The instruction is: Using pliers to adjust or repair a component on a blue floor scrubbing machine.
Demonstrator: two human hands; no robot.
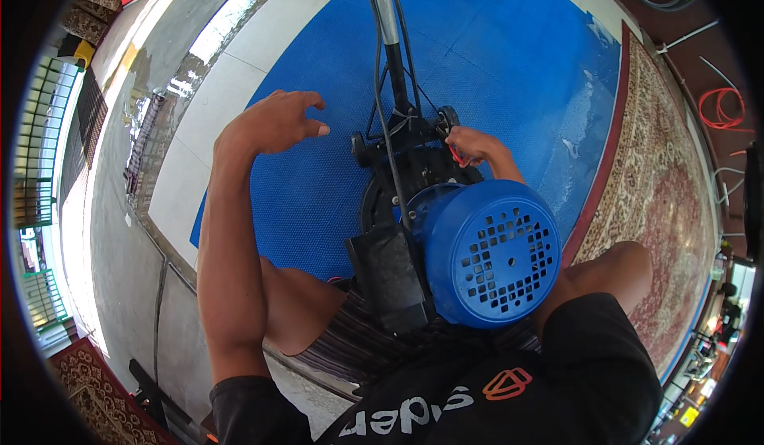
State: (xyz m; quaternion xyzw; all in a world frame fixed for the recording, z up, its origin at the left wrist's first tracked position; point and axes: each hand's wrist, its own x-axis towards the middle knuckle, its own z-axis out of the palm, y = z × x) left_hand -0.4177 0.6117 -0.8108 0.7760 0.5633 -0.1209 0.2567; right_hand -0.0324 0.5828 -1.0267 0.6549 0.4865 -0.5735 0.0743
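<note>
A floor scrubbing machine with a round blue motor cover (501,254) leans against my lap. Its black base (430,162) and two small wheels lie beyond the motor, and a grey-and-black handle pole (385,11) runs away from me. My right hand (475,145) is closed near the right wheel (448,117), around a small red-handled tool (459,156); its working end is hidden, so its exact kind is unclear. My left hand (274,122) hovers left of the pole, fingers bent and apart, holding nothing. A black box (390,274) sits beside the motor.
A blue textured mat (310,198) lies under the machine, partly wet at the right. Patterned carpet (652,190) borders it on the right, with pale tiles (187,146) on the left. A black cable (379,71) follows the pole. A red coiled cord (720,109) is at far right.
</note>
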